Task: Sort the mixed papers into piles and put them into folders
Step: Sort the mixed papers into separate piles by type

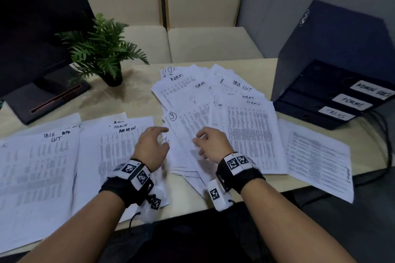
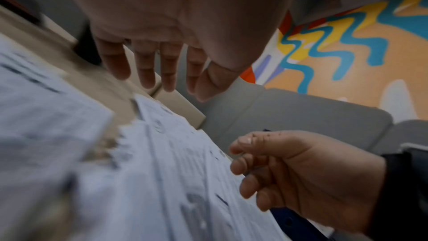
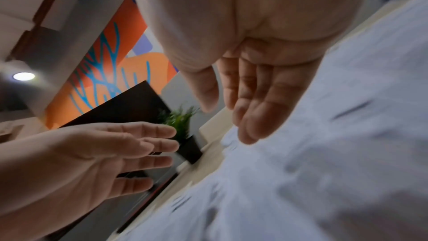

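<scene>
A fanned heap of mixed papers [image 1: 215,100], marked FORM and TASK LIST, lies mid-table. At the left sit a TASK LIST pile [image 1: 38,166] and an ADMIN pile [image 1: 115,145]. A single sheet [image 1: 318,160] lies at the right. Three dark folders [image 1: 320,102], labelled ADMIN DOC, FORMS and TASKS, are stacked at the far right. My left hand [image 1: 154,145] hovers between the ADMIN pile and the heap, fingers [image 2: 148,78] straight, holding nothing. My right hand [image 1: 209,143] hovers over the heap's near sheets [image 3: 324,153], fingers [image 3: 250,125] loosely bent and holding nothing.
A potted fern [image 1: 104,53] stands at the back left beside a dark monitor base [image 1: 42,100]. A dark box [image 1: 333,34] rises behind the folders. Black cables [image 1: 382,134] trail off the right edge. Two cream chairs [image 1: 192,38] face the beige table [image 1: 139,96].
</scene>
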{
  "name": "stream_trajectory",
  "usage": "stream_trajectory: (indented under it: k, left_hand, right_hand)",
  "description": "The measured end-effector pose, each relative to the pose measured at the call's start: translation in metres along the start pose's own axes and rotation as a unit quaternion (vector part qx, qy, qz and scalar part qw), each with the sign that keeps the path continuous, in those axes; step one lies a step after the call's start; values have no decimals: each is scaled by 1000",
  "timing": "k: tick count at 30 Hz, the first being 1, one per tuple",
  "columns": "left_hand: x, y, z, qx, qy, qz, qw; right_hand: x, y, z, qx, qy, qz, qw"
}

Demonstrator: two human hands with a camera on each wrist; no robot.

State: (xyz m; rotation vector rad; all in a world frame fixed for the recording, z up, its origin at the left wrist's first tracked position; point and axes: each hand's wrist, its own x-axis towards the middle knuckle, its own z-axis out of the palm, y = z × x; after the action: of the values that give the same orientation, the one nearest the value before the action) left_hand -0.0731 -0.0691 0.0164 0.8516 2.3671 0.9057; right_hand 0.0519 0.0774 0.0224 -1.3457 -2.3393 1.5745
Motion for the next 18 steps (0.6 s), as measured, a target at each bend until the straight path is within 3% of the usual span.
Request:
stream_trajectory:
  k: [6,13,18]
  left_hand:
    - [23,71,69,-2,-77,16,997]
    - [41,110,139,9,-129,-55,990]
    - [38,109,160,34,-117,-92,988]
  right_hand:
    - [20,67,-96,-40,72,55,995]
    - [42,139,-165,-129,173,148,965]
    - [52,168,-183,-106,114,174,972]
